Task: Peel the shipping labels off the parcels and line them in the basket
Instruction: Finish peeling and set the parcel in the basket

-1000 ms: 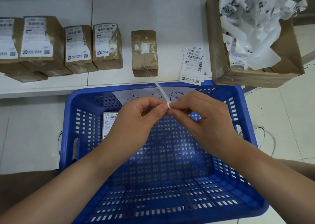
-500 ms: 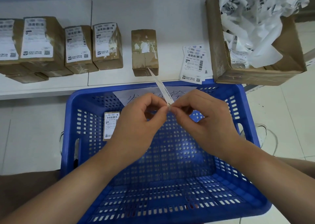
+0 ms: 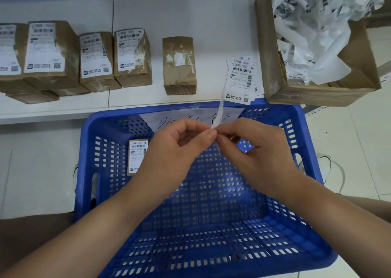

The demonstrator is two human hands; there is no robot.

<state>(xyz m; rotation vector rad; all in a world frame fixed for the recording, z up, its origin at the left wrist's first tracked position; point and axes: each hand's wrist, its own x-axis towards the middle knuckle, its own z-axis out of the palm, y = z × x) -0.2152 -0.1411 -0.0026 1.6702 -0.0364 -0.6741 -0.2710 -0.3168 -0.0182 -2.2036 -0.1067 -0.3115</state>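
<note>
My left hand (image 3: 177, 148) and my right hand (image 3: 260, 150) meet above the blue basket (image 3: 304, 171), both pinching the lower end of a thin white label strip (image 3: 219, 114) that stands up edge-on toward the shelf. One parcel with a label (image 3: 136, 157) lies against the basket's left wall. On the white shelf stand several labelled brown parcels (image 3: 95, 58) and one parcel with its label torn off (image 3: 179, 65). A small stack of peeled labels (image 3: 241, 78) lies to its right.
A large cardboard box (image 3: 275, 70) full of crumpled white label backing sits at the back right on the shelf (image 3: 190, 17). A handwritten paper sheet (image 3: 169, 116) is fixed to the basket's far wall. Tiled floor lies to the right.
The strip pinched between my fingers has swung from leaning left to leaning right. Both hands stay together over the basket, barely shifted.
</note>
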